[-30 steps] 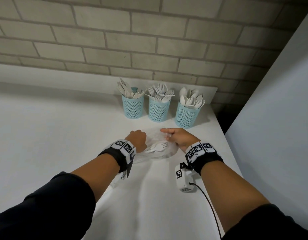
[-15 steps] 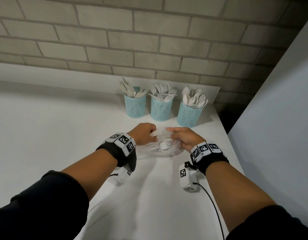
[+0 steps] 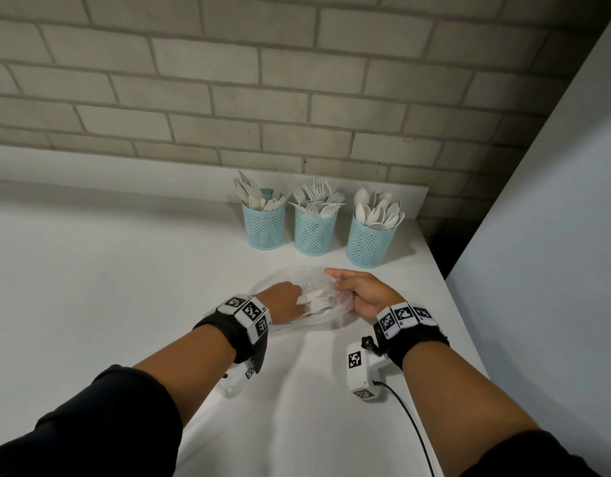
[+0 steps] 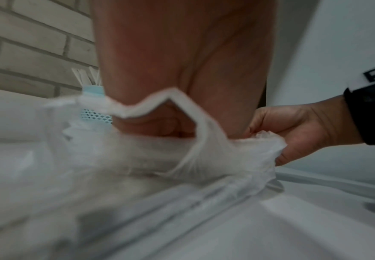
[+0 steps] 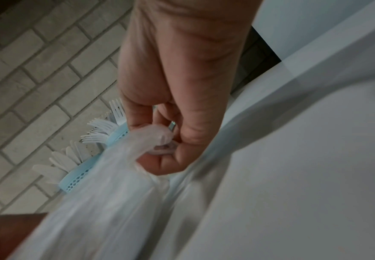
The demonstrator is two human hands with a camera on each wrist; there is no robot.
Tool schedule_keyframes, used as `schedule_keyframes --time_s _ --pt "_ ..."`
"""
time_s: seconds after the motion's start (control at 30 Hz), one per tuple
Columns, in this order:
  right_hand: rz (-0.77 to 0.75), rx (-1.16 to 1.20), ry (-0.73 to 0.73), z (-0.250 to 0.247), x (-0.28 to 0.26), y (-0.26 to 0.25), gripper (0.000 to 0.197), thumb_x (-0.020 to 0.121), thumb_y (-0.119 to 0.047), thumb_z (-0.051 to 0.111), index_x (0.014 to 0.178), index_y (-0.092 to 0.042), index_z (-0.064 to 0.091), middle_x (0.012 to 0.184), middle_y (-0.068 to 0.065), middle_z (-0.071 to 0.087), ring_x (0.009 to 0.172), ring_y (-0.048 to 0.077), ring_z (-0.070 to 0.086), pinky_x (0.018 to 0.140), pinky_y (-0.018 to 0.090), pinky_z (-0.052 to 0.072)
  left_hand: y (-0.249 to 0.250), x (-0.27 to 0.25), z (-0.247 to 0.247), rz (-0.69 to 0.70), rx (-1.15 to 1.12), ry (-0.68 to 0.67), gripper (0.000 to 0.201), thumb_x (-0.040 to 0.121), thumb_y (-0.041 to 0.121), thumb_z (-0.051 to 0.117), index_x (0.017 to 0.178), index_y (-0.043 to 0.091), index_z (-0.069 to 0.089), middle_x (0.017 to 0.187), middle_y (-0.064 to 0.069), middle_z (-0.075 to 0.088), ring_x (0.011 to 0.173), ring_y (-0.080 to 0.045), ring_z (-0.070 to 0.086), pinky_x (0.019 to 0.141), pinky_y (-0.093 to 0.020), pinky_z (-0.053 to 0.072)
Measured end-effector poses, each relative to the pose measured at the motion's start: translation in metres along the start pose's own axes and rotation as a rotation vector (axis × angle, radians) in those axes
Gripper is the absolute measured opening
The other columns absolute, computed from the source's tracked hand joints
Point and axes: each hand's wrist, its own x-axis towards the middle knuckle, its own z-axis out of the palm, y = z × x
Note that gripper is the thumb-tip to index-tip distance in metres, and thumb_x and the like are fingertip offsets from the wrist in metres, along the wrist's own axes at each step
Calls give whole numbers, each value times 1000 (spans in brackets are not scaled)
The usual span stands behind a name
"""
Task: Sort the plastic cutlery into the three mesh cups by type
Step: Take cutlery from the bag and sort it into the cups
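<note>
Both hands: left hand (image 3: 286, 301) and right hand (image 3: 364, 293) on plastic bag (image 3: 309, 282)

Both forearms reach forward over the worktop, dark sleeves pushed up toward the elbows, each wrist wrapped in a black band with coded white tags. The left hand (image 3: 286, 302) lies knuckles up, its fingers hidden inside a clear plastic bag (image 3: 317, 287). The right hand (image 3: 362, 293) curls its fingers and thumb to pinch the bag's edge, just beside the left.
</note>
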Motion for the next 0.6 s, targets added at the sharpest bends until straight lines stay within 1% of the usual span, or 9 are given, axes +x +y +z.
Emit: schedule_keyframes --time_s 0.13,0.23,0.27,0.33,0.4,0.43,0.47,0.53,0.6 --pt "-9 10 -12 2 -5 -3 41 87 14 44 122 -4 57 98 9 67 73 15 70 66 24 58 0 -2 -1 25 -53 -4 40 97 34 46 117 1 54 121 -14 58 112 -28 53 76 -23 30" --pt "-13 6 -17 3 -5 -4 42 87 13 45 124 -2 55 105 9 67 81 19 66 71 27 57 -2 -5 2 42 -28 36 40 92 37 55 113 4 57 117 -11 62 108 -26 56 73 -21 30" --pt "-8 1 -19 3 -6 -4 42 87 13 45 125 -2 54 107 10 66 83 21 64 72 28 56 -3 -5 3 44 -20 44 40 90 38 57 109 3 59 113 -12 64 105 -27 57 73 -21 31" --pt "-1 2 -24 3 -7 -3 42 87 13 45 126 -2 53 103 10 66 82 21 63 69 28 57 -7 -3 3 51 -14 53 35 88 36 60 101 3 61 107 -13 65 99 -27 58 70 -23 32" --pt "-4 17 -27 2 -8 -3 43 88 14 43 127 0 53 100 10 65 75 17 67 64 25 58 -10 -2 1 60 -30 70 25 87 34 62 92 9 60 99 -13 64 89 -25 55 66 -24 31" --pt "-11 24 -27 1 -8 -3 43 88 15 43 127 1 52 100 10 65 70 15 69 61 23 58 -12 -2 0 67 -49 80 22 86 33 63 87 12 58 93 -11 62 83 -22 51 62 -23 30" --pt "-21 29 -29 0 -8 -3 43 88 15 43 127 2 52 99 11 64 64 12 69 57 21 57 -13 -2 -2 72 -69 90 22 86 34 64 84 13 56 87 -7 58 80 -19 47 58 -20 29" --pt "-31 30 -26 0 -8 -4 42 88 16 42 127 3 52 97 11 64 55 9 68 52 19 54 -15 -1 -5 74 -94 109 24 86 33 65 77 13 55 77 -1 51 76 -17 42 54 -15 25" --pt "-36 21 -38 -1 -7 -4 41 88 16 42 125 2 52 96 11 63 51 7 66 50 18 53 -17 1 -7 63 -78 111 36 88 33 62 61 16 44 64 2 43 72 -18 39 53 -16 23"
